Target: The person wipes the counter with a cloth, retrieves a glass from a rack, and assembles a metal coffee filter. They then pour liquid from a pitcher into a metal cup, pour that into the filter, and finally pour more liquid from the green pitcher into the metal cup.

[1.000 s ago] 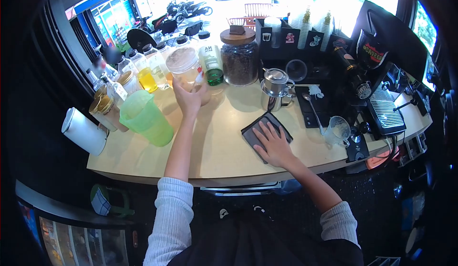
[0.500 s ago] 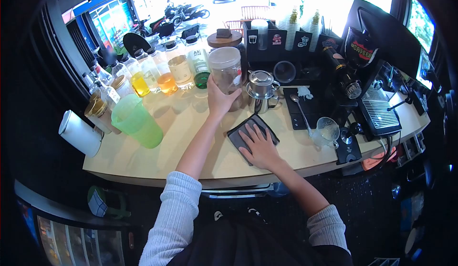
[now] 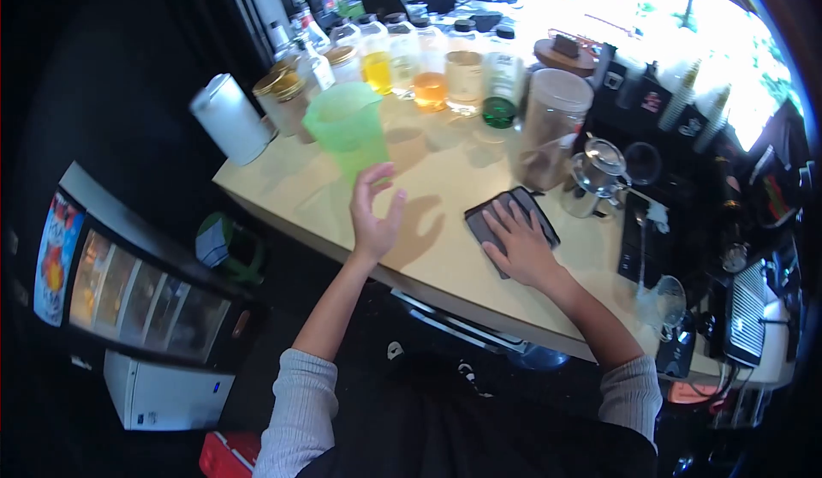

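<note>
My left hand is raised over the front of the wooden counter, its fingers apart and holding nothing, just below the green translucent pitcher. Spread flat, my right hand presses on a folded dark grey cloth lying on the counter. Behind the cloth stands a tall clear lidded jar with brown contents. A metal drip filter sits on a small steel pitcher to the right of the jar.
Bottles of coloured liquid line the back of the counter. A white container stands at the left end. At the right are a glass cup, a spoon and an espresso machine. A display fridge is at lower left.
My left hand has let go of the tall jar and moved left toward the green pitcher. My right hand remains on the cloth. The view has turned left.
</note>
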`<state>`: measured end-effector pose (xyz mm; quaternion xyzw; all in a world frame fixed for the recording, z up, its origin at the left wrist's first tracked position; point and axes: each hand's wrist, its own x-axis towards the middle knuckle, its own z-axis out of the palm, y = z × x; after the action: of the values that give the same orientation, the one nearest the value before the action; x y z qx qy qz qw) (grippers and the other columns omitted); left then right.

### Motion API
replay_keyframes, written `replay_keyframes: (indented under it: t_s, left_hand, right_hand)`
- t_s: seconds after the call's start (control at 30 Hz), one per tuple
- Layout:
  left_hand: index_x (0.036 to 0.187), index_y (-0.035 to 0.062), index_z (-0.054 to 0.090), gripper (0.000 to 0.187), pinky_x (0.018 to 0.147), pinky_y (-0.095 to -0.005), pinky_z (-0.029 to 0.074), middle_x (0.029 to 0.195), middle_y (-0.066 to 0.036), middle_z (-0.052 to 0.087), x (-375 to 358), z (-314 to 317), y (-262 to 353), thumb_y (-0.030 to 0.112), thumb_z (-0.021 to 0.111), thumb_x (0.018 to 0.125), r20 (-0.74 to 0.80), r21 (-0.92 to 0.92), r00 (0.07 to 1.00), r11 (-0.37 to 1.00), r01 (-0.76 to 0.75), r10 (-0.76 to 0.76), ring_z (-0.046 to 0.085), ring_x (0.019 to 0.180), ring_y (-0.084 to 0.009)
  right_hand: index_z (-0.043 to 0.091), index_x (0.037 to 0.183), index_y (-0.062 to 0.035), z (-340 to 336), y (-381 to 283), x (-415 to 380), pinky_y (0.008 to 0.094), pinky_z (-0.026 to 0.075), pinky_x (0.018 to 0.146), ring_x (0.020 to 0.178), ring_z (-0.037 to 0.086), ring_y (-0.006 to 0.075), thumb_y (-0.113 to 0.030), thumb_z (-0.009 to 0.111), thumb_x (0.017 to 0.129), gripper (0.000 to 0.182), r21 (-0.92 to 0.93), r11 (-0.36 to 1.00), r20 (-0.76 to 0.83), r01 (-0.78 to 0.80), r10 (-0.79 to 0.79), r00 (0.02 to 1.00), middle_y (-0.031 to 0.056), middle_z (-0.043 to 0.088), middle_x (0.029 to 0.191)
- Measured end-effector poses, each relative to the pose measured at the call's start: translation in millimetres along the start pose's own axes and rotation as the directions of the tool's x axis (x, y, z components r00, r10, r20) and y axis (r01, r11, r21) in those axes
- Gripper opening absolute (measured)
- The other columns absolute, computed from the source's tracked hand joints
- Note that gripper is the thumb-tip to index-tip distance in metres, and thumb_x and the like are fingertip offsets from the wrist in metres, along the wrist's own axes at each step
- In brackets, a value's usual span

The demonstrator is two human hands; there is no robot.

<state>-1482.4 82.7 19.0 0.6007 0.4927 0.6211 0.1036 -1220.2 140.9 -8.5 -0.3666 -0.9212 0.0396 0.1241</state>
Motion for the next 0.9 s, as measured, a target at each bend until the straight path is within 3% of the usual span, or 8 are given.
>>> replay_keyframes:
  t_s: [0.1,0.2,0.27,0.4,0.47,0.57,0.7,0.9]
  left_hand:
    - [0.125,0.0007,0.038,0.044,0.095,-0.034,0.038,0.124,-0.012,0.044,13,-46,-24,0.008,0.055,0.085,-0.325,-0.03,0.945,0.999,0.035,-0.043,0.042,0.118,-0.0226]
    - [0.125,-0.0013,0.038,0.038,0.097,-0.0349,0.036,0.128,-0.014,0.042,41,-76,-47,0.012,0.048,0.09,-0.445,0.035,0.893,0.995,0.096,-0.07,0.04,0.121,-0.0234]
    - [0.125,-0.0014,0.038,0.038,0.1,-0.034,0.034,0.131,-0.016,0.039,62,-89,-76,0.019,0.043,0.094,-0.426,0.004,0.902,0.997,0.076,-0.067,0.036,0.125,-0.0224]
    - [0.109,0.0016,0.048,0.028,0.085,-0.0287,0.039,0.103,-0.009,0.052,95,-103,-105,0.025,0.042,0.095,-0.267,-0.187,0.926,0.957,0.223,-0.268,0.049,0.098,-0.015]
    - [0.098,0.0019,0.052,0.028,0.077,-0.0271,0.042,0.087,-0.007,0.056,103,-110,-118,0.028,0.043,0.095,-0.206,-0.253,0.934,0.938,0.237,-0.292,0.053,0.086,-0.0129]
    - [0.071,0.0094,0.045,0.03,0.044,-0.0195,0.028,0.055,0.007,0.037,102,-112,-123,0.027,0.046,0.095,-0.146,-0.438,0.965,0.889,0.134,-0.217,0.033,0.048,-0.0026]
    - [0.056,0.0124,0.037,0.041,0.04,-0.0216,0.019,0.05,0.01,0.031,109,-122,-114,0.022,0.059,0.089,-0.29,-0.526,0.904,0.841,0.125,-0.315,0.026,0.046,0.0006]
    - [0.057,0.011,0.039,0.037,0.043,-0.02,0.021,0.054,0.01,0.034,85,-189,-109,0.015,0.06,0.088,-0.359,-0.456,0.887,0.884,0.106,-0.291,0.028,0.05,0.0015]
  right_hand:
    - [0.033,0.137,-0.0123,19,-36,38,0.0544,0.013,0.106,0.134,0.021,0.0335,-0.043,0.042,0.088,0.058,0.069,0.975,0.02,0.213,-0.215,0.976,0.013,0.026,0.144]
    - [0.032,0.138,-0.0148,27,-47,77,0.0535,0.013,0.107,0.134,0.021,0.0319,-0.044,0.042,0.087,0.059,0.101,0.978,0.043,0.183,-0.189,0.981,0.0114,0.025,0.145]
    - [0.032,0.138,-0.0162,38,-31,112,0.0527,0.014,0.107,0.135,0.02,0.0305,-0.046,0.042,0.087,0.06,0.042,0.998,0.007,0.055,-0.055,0.998,0.0097,0.024,0.146]
    - [0.03,0.139,-0.0157,54,2,182,0.0543,0.013,0.106,0.135,0.02,0.0302,-0.047,0.037,0.088,0.06,-0.031,0.962,-0.091,-0.271,0.267,0.959,0.0096,0.022,0.147]
    - [0.029,0.139,-0.0159,65,-7,209,0.0567,0.012,0.106,0.135,0.02,0.0316,-0.045,0.036,0.089,0.059,-0.109,0.819,-0.152,-0.563,0.546,0.824,0.0093,0.021,0.147]
    - [0.03,0.139,-0.0182,79,-59,221,0.0576,0.013,0.105,0.135,0.019,0.0322,-0.043,0.036,0.09,0.056,-0.122,0.905,-0.105,-0.406,0.395,0.913,0.009,0.02,0.147]
    - [0.033,0.138,-0.02,70,-86,223,0.0544,0.015,0.106,0.135,0.021,0.0288,-0.043,0.036,0.09,0.053,-0.006,0.998,0.048,-0.066,0.067,0.997,0.0077,0.023,0.147]
    - [0.034,0.137,-0.0183,89,-77,261,0.0559,0.015,0.105,0.134,0.022,0.032,-0.041,0.036,0.091,0.052,-0.073,0.893,-0.137,-0.444,0.432,0.892,0.0092,0.025,0.146]
